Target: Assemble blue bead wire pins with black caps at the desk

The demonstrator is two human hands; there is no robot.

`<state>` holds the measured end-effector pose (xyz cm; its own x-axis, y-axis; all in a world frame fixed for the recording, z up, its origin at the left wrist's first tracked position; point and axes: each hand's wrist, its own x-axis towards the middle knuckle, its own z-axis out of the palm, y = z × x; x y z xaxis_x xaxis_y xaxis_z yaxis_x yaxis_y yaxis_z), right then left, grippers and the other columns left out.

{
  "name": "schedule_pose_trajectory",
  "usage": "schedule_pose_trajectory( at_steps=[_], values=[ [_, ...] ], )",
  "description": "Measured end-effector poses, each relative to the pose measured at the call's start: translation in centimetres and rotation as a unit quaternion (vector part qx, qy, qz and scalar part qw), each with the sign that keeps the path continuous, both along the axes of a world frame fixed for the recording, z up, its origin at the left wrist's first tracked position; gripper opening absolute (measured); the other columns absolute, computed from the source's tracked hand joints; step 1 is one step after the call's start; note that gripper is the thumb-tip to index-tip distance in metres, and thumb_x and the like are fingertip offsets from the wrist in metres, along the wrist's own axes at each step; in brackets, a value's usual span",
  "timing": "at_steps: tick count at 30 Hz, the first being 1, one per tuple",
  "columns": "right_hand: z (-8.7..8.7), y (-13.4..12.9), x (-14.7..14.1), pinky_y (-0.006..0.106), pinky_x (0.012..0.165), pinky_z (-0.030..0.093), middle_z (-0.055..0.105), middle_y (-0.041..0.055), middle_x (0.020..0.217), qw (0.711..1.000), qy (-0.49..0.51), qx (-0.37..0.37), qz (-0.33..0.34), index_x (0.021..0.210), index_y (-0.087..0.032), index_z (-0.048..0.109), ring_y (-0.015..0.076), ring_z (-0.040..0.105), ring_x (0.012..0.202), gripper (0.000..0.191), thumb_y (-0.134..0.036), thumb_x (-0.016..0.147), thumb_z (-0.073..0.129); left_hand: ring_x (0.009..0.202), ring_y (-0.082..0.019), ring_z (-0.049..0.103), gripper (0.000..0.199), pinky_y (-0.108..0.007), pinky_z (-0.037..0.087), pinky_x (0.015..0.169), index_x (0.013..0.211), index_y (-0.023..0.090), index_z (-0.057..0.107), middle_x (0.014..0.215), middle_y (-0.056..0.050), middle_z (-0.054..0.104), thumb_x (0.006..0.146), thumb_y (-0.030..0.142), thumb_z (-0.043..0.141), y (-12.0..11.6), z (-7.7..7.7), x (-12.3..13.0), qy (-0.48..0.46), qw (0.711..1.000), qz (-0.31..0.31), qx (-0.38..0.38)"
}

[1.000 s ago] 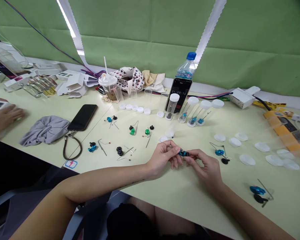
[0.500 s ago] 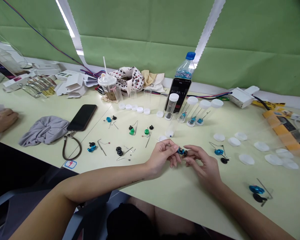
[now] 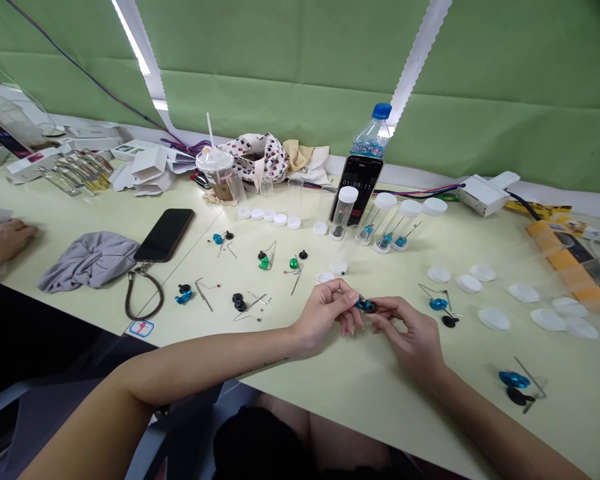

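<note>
Above the near middle of the table, my left hand [image 3: 330, 309] pinches a small blue-and-black part [image 3: 364, 305] between thumb and fingers. My right hand [image 3: 405, 328] grips the black end of the same part from the other side, its thumb and fingertips closed there. Fingers partly cover the part, so its exact kind does not show. Right of my right hand lies a similar blue piece [image 3: 437, 304] with a black disc and bent wire. Left of my hands are a black piece [image 3: 239, 303] with thin metal rods and a green piece [image 3: 293, 263].
Clear tubes with white caps [image 3: 349, 195] stand before a phone [image 3: 357, 180] leaning on a water bottle [image 3: 371, 141]. Translucent discs [image 3: 493, 319] lie at right. At left are a black phone [image 3: 165, 235], a grey scrunchie [image 3: 89, 260] and another person's hand [image 3: 11, 238].
My right fingertips have drawn in around the black end of the part, which sits closer against the blue body. My left hand stays nearly in place.
</note>
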<state>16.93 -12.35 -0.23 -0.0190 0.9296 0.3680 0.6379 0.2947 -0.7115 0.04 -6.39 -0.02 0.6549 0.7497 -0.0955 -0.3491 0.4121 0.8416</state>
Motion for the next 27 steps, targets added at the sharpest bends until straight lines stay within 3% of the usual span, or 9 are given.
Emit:
schedule_pose_trajectory(
  at_steps=[17,23,27],
  values=[
    [-0.04,0.07,0.37,0.021,0.052,0.045,0.061,-0.0028,0.061,0.999,-0.001,-0.034,0.029,0.085,-0.021,0.06,0.0107,0.058,0.053,0.018,-0.034,0.091,0.049,0.041,-0.009,0.052,0.032,-0.018,0.037,0.039,0.078,0.014,0.049,0.058,-0.003,0.063,0.081,0.044,0.061,-0.19,0.2,0.04,-0.002,1.0,-0.001,0.006],
    [-0.25,-0.06,0.21,0.023,0.056,0.05,0.066,0.0003,0.078,0.999,0.04,-0.035,0.013,0.107,-0.021,0.053,0.0118,0.062,0.059,0.023,-0.034,0.088,0.056,0.042,-0.009,0.052,0.034,-0.019,0.037,0.04,0.078,0.015,0.049,0.058,-0.003,0.063,0.08,0.046,0.061,0.06,0.19,-0.02,0.004,1.0,0.014,-0.003],
    [-0.37,-0.09,0.08,0.024,0.06,0.051,0.066,-0.0002,0.074,1.0,0.015,-0.005,-0.009,0.103,-0.021,0.055,0.0131,0.064,0.062,0.021,-0.032,0.086,0.059,0.041,-0.009,0.052,0.033,-0.019,0.037,0.039,0.078,0.015,0.049,0.058,-0.003,0.064,0.08,0.045,0.061,0.09,0.03,0.01,0.003,1.0,0.014,-0.005]
  ],
)
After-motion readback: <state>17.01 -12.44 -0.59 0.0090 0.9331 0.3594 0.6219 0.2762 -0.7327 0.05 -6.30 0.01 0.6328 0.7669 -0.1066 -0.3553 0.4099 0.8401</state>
